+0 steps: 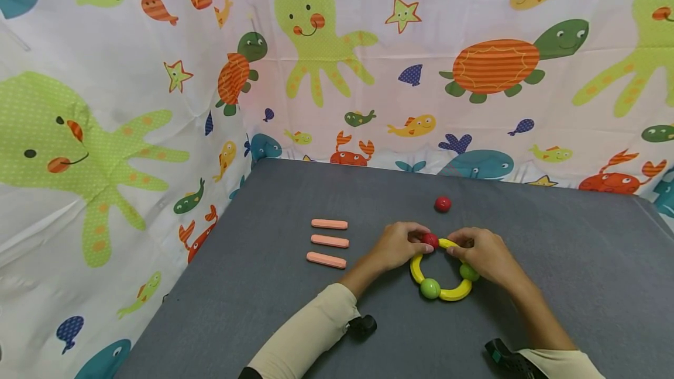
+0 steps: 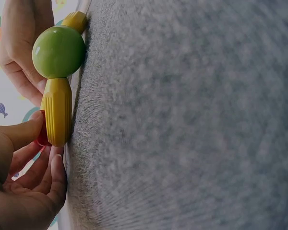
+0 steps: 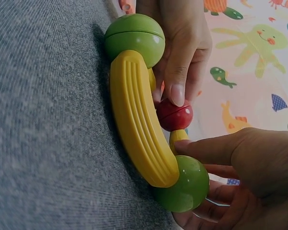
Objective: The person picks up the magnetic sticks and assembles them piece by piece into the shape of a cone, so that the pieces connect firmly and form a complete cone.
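Closest to you, a near green ball (image 1: 430, 289) and a near yellow piece (image 1: 461, 291) made the front of the ring (image 1: 415, 266), on the gray table (image 1: 253, 285). If you pushed too hard, that part could have slid or popped apart. A right green ball (image 1: 469, 272) sat just by your right hand (image 1: 484, 253), and a bump could have twisted it loose. That hand pinched the far yellow piece (image 1: 447, 243), while your left hand (image 1: 395, 244) pinched the ring's red ball (image 1: 430, 241) beside it. Your left hand hid where that ball met the left yellow piece (image 1: 416, 270), so I couldn't tell if they were joined; a loose end might have slipped. Three pink sticks (image 1: 329, 241) lay to the left, well apart from the ring. Farther back sat a spare red ball (image 1: 443, 204), which might have rolled away if knocked. I saw no box or bowl; the sticks and spare ball lay right on the table, before the sea-animal cloth (image 1: 389, 69).
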Demonstrator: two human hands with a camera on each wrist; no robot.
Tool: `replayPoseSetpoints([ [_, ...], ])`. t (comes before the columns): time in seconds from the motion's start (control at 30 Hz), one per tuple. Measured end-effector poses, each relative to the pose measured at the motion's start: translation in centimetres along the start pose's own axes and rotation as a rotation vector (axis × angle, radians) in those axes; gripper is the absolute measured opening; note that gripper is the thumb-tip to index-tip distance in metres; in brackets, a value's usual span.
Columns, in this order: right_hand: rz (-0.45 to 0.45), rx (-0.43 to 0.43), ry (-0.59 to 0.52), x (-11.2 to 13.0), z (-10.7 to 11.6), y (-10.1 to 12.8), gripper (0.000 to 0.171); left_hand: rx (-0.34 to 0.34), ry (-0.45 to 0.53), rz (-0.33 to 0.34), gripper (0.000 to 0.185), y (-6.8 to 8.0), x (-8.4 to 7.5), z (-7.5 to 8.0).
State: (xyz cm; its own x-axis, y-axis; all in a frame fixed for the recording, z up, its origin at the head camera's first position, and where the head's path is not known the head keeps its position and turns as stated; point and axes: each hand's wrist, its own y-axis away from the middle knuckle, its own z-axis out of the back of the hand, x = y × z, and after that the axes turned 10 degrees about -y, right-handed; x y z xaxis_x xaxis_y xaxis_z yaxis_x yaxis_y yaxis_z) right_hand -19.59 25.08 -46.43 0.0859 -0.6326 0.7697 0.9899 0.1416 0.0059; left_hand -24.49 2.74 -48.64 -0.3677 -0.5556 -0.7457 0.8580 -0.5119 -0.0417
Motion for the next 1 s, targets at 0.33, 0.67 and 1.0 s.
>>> replayPoseSetpoints([
  [0.33, 0.001, 0.015, -0.002, 0.0, -0.1, -0.1, 0.022, 0.0, 0.006, 0.008, 0.033, 0.2, 0.2, 0.1],
  [0.67, -0.001, 0.011, -0.011, 0.2, -0.1, 0.1, 0.019, 0.005, 0.085, 0.007, 0.037, 0.9, 0.2, 0.4],
  [1.0, 0.02, -0.012, -0.008, 0.2, -0.2, 0.2, 0.017, -0.021, 0.111, 0.049, 0.042, 2.1, 0.0, 0.8],
])
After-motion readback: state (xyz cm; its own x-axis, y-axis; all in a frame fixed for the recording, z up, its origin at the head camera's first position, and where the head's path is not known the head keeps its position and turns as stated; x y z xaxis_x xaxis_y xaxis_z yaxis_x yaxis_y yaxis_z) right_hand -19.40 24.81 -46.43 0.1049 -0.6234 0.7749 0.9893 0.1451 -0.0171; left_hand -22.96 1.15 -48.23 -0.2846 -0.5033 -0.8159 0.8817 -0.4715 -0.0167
